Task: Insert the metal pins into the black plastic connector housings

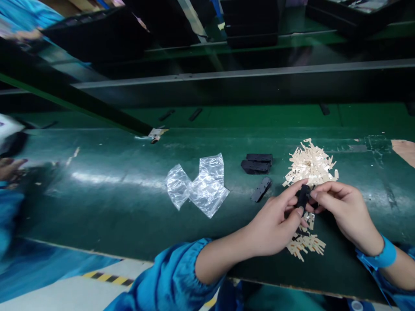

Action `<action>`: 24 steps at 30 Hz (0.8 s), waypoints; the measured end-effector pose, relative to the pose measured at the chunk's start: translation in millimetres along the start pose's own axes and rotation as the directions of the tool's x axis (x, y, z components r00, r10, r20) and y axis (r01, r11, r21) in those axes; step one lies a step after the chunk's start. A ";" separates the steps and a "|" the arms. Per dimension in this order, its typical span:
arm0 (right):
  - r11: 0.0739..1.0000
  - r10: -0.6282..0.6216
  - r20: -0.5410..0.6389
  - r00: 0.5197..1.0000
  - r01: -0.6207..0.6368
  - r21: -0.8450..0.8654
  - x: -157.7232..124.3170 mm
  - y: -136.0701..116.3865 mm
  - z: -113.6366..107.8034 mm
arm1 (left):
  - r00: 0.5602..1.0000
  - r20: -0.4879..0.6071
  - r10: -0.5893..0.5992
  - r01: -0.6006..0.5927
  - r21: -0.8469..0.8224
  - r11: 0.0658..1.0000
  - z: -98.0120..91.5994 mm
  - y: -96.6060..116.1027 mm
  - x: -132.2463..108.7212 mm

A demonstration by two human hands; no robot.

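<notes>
My left hand (274,224) is closed around a small black plastic part (303,198), gripping it between thumb and fingers. My right hand (345,209) is pinched at the right side of that part; whatever lies between its fingertips is too small to make out. Just beyond both hands is a heap of cream-coloured flat strips (309,162). A smaller group of strips (308,246) lies below my left fingers, partly covered by them. To the left of the heap lie a pair of black parts (257,164) side by side and a single black part (262,189).
Crumpled clear plastic bags (207,185) lie on the green tabletop (123,216). A dark slanted post (106,108) comes down at the left. Black trays (251,21) stand on the far side. At the left edge, a co-worker's hand (11,168) shows.
</notes>
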State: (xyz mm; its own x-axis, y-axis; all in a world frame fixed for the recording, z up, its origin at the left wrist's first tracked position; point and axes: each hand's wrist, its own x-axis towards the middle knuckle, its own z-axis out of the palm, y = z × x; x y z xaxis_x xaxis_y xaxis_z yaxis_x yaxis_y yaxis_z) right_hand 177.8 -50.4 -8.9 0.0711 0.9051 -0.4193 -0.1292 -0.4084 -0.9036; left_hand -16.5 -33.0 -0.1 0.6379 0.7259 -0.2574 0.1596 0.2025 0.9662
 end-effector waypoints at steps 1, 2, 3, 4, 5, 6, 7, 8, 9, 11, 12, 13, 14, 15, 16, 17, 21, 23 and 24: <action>1.000 0.000 0.002 1.000 0.000 -0.004 0.1 -0.3 0.1 | 1.000 0.000 -0.001 0.001 0.004 1.000 0.0 -0.3 0.2; 1.000 0.000 0.005 1.000 0.000 -0.006 0.1 -0.7 0.4 | 1.000 0.000 -0.003 0.003 0.008 1.000 0.0 -0.5 0.3; 1.000 0.000 0.007 1.000 0.000 -0.007 0.2 -1.2 0.7 | 1.000 0.000 -0.007 0.007 0.014 1.000 0.0 -0.7 0.4; 1.000 0.000 0.007 1.000 0.000 -0.006 0.2 -1.8 1.0 | 1.000 0.002 -0.011 0.011 0.021 1.000 0.0 -0.8 0.4; 1.000 -0.002 0.006 1.000 0.002 -0.004 0.1 -2.3 1.5 | 1.000 0.003 -0.012 0.011 0.029 1.000 0.1 -0.8 0.2; 1.000 -0.002 0.004 1.000 0.002 -0.001 0.1 -2.7 1.9 | 1.000 0.005 -0.010 0.010 0.038 0.999 0.1 -0.5 0.0; 1.000 -0.005 0.000 1.000 0.005 0.001 0.0 -3.1 2.3 | 1.000 0.005 -0.006 0.006 0.044 0.999 0.1 -0.1 -0.3; 1.000 -0.008 -0.003 1.000 0.008 0.002 0.0 -3.4 2.6 | 1.000 0.006 -0.003 0.002 0.047 0.999 0.0 0.3 -0.7; 1.000 -0.012 -0.007 1.000 0.012 0.001 -0.1 -3.8 2.9 | 1.000 0.006 -0.001 0.001 0.045 0.999 0.0 0.9 -1.1; 1.000 -0.018 -0.006 1.000 0.018 -0.003 -0.2 -4.5 3.2 | 1.000 0.002 -0.004 0.004 0.032 0.999 -0.2 1.7 -1.7; 1.000 -0.020 -0.001 1.000 0.020 -0.004 -0.3 -4.9 3.2 | 1.000 0.001 -0.008 0.008 0.026 1.000 -0.2 1.9 -2.0; 1.000 -0.022 0.003 1.000 0.022 -0.005 -0.4 -5.2 3.2 | 1.000 0.002 -0.010 0.010 0.020 1.000 -0.3 2.0 -2.1; 1.000 -0.023 0.011 1.000 0.023 -0.005 -0.5 -5.4 3.2 | 1.000 0.003 -0.011 0.011 0.015 1.000 -0.3 1.9 -2.1; 1.000 -0.024 0.016 1.000 0.024 -0.004 -0.6 -5.6 3.1 | 1.000 0.004 -0.007 0.007 0.011 1.000 -0.2 1.7 -2.1; 1.000 -0.023 0.018 1.000 0.023 -0.002 -0.7 -5.7 3.0 | 1.000 0.004 0.000 0.000 0.007 1.000 -0.1 1.5 -2.0; 1.000 -0.020 0.019 1.000 0.020 0.001 -0.8 -5.8 2.9 | 1.000 0.002 0.008 -0.008 0.004 1.000 0.1 1.3 -2.0; 1.000 -0.010 0.024 1.000 0.010 0.017 -1.1 -6.2 2.8 | 1.000 0.003 0.006 -0.006 -0.007 1.000 0.5 1.6 -2.3; 1.000 -0.011 0.031 0.999 0.010 0.020 -1.1 -6.6 2.8 | 1.000 0.007 -0.011 0.011 -0.010 1.000 0.4 2.1 -2.7; 1.000 -0.011 0.030 0.999 0.011 0.021 -1.0 -6.9 2.9 | 1.000 0.008 -0.016 0.016 -0.012 1.000 0.4 2.2 -2.9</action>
State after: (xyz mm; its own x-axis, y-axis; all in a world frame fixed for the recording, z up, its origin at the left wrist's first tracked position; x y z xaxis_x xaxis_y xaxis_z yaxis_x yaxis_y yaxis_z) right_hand 175.8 -48.2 -2.0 0.0428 0.9127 -0.4064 -0.1490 -0.3964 -0.9059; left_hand -17.7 -34.9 2.7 0.6415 0.7172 -0.2723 0.1607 0.2214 0.9618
